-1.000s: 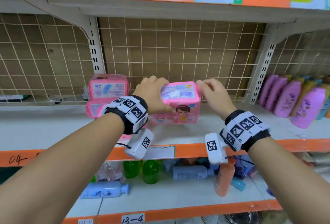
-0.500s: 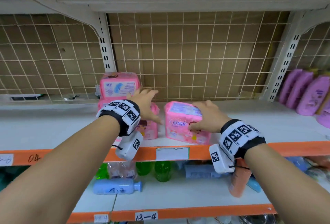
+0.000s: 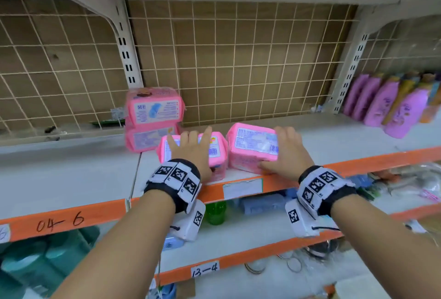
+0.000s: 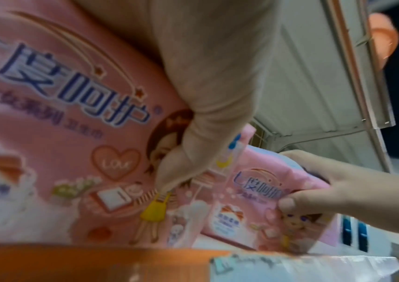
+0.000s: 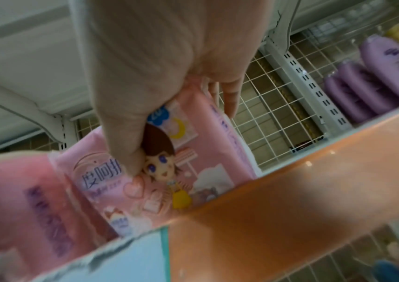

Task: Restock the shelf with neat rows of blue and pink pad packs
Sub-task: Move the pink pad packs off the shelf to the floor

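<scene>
Right pack (image 3: 254, 149) just right of left pack (image 3: 193, 153) at shelf (image 3: 310, 136) front. Right hand (image 3: 285, 153) grip pinching it; left hand (image 3: 191, 149) spread flat on top. Looks light, squashy, slick: hold the sides.

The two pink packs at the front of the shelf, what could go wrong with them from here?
1. The right pack sits close to the orange shelf edge under the right hand; a careless nudge could tip it off.
2. There is a gap between it and the left pack under the left hand, so the row may end up uneven.
3. Pushing the left pack back could knock the stack of two packs behind it.
</scene>
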### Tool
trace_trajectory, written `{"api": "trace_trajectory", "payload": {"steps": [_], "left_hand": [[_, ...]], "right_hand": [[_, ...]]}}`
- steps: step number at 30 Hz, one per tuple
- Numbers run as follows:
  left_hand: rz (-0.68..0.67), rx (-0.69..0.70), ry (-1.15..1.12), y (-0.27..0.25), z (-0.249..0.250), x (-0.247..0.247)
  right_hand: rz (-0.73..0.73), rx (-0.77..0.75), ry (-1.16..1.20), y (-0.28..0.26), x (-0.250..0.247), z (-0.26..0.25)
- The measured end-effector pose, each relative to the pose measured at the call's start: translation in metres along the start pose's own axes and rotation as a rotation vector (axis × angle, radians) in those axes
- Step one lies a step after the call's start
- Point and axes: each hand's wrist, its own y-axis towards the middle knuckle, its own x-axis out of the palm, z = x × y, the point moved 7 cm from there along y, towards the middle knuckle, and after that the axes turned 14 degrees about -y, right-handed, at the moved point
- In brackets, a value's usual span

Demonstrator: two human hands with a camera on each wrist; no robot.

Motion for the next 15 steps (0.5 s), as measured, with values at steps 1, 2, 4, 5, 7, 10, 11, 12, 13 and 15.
{"api": "trace_trajectory", "payload": {"steps": [1, 2, 4, 5, 7, 10, 11, 12, 13, 15], "left_hand": [[0.05, 0.041, -0.02, -0.006, 0.001, 0.0], [0.102, 0.085, -0.047, -0.011, 0.002, -0.001], [0.188, 0.154, -0.11, -0.03, 0.003, -0.001], [0.253, 0.183, -0.129, -0.043, 0.003, 0.0], [0.397, 0.222, -0.156, -0.071, 0.004, -0.004], [0.504, 0.242, -0.197, -0.107, 0.01, -0.014], [0.56, 0.253, -0.177, -0.117, 0.014, -0.02], [0.616, 0.265, -0.155, -0.128, 0.018, -0.026], [0.651, 0.277, -0.142, -0.138, 0.024, -0.029], [0.648, 0.276, -0.117, -0.157, 0.035, -0.019]], "right_hand": [[0.022, 0.006, -0.003, -0.007, -0.001, -0.004], [0.044, 0.016, -0.013, -0.015, -0.002, -0.009], [0.069, 0.044, -0.038, -0.028, 0.0, -0.017], [0.079, 0.055, -0.037, -0.034, 0.0, -0.021], [0.101, 0.054, -0.031, -0.043, -0.001, -0.029], [0.164, 0.011, -0.047, -0.058, -0.013, -0.035], [0.213, -0.019, -0.054, -0.064, -0.02, -0.036], [0.267, -0.049, -0.059, -0.071, -0.026, -0.036], [0.311, -0.073, -0.062, -0.079, -0.031, -0.032], [0.358, -0.092, -0.062, -0.095, -0.036, -0.018]]}}
